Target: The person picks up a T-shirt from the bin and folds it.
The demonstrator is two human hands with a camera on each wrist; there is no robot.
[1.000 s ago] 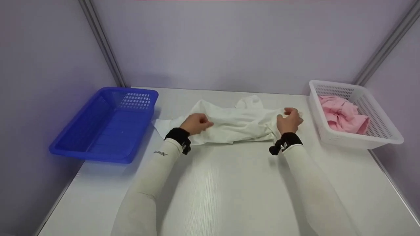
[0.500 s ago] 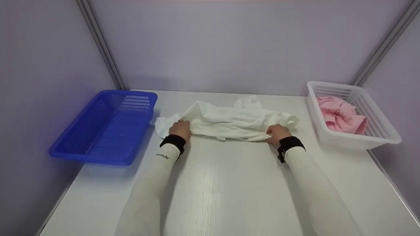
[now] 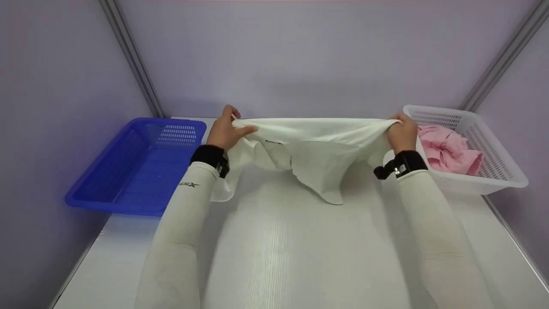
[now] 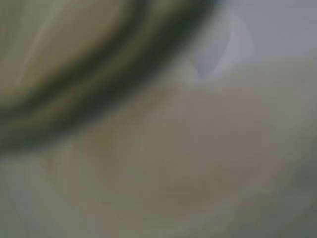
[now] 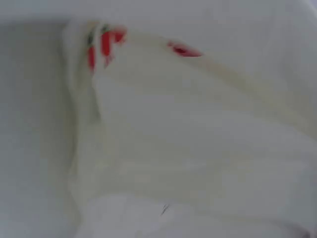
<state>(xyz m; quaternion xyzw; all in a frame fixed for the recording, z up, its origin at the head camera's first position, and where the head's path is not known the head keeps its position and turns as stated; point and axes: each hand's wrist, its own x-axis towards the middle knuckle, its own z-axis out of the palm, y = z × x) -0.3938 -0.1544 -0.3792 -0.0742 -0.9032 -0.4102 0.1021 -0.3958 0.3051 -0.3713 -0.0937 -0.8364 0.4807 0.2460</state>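
Observation:
A white shirt (image 3: 317, 128) hangs stretched between my two hands, raised above the table, its top edge pulled straight and a loose flap drooping at the front. My left hand (image 3: 225, 131) pinches its left end, thumb in front and fingers behind. At the opposite end, my right hand (image 3: 402, 132) grips the other corner, fingers curled over the cloth. In the right wrist view the white shirt (image 5: 188, 129) fills most of the picture, with small red printed marks near its edge. The left wrist view is badly blurred, with a dark band crossing it.
On the left of the white table (image 3: 300, 257) stands a blue plastic basket (image 3: 141, 167). A white basket (image 3: 476, 182) on the right holds a crumpled pink cloth (image 3: 448, 148). Grey panels enclose the back and sides.
Both hands have taken hold of the shirt's near edge and lifted it up and away, moving apart. The shirt, lying bunched on the table before, now hangs spread in the air.

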